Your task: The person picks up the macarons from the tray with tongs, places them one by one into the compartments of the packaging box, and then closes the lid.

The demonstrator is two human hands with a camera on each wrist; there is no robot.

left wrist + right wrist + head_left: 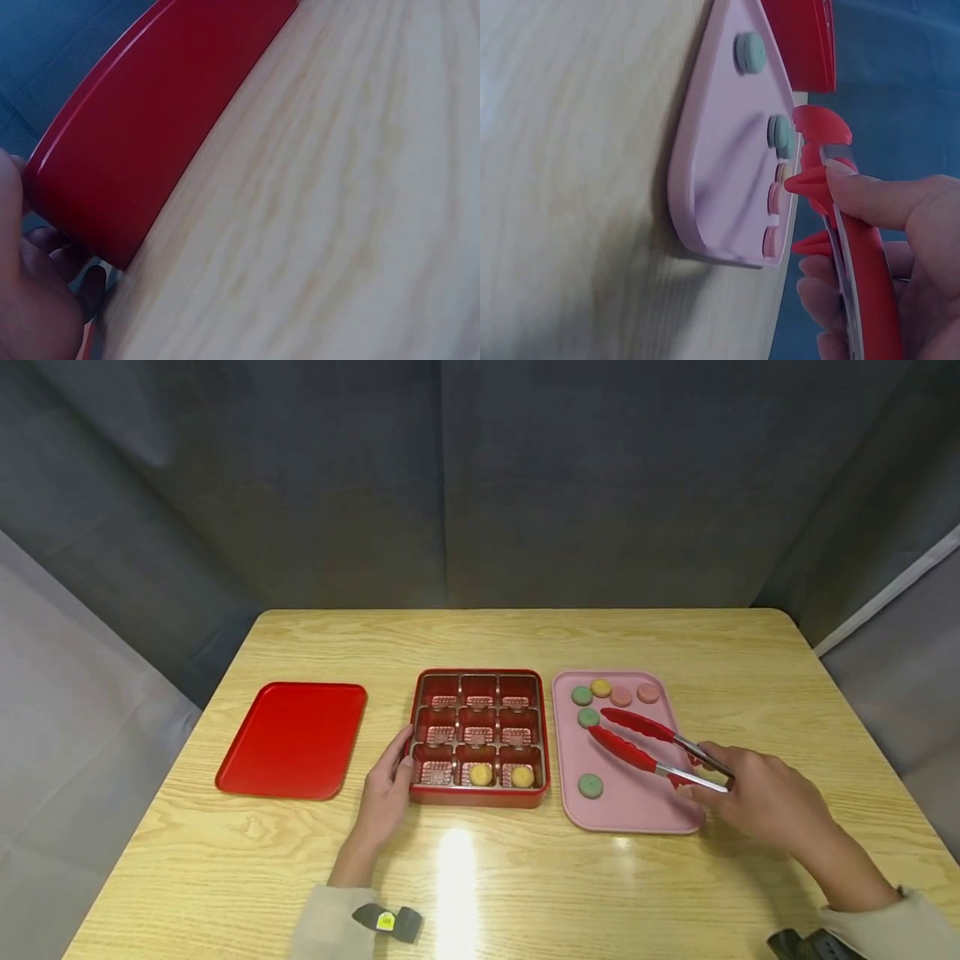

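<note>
Tongs [630, 752] inside grip of right hand [767, 795], red box [480, 798] in grip of left hand [387, 793]

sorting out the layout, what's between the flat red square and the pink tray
In the head view, the divided red box lies between them, with the left hand holding its left side.

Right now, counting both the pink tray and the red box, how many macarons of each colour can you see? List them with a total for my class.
Green macarons: 3, on the pink tray
Yellow macarons: 3, 1 on the tray and 2 in the red box
Pink macarons: 2, on the tray
Total: 8
</note>
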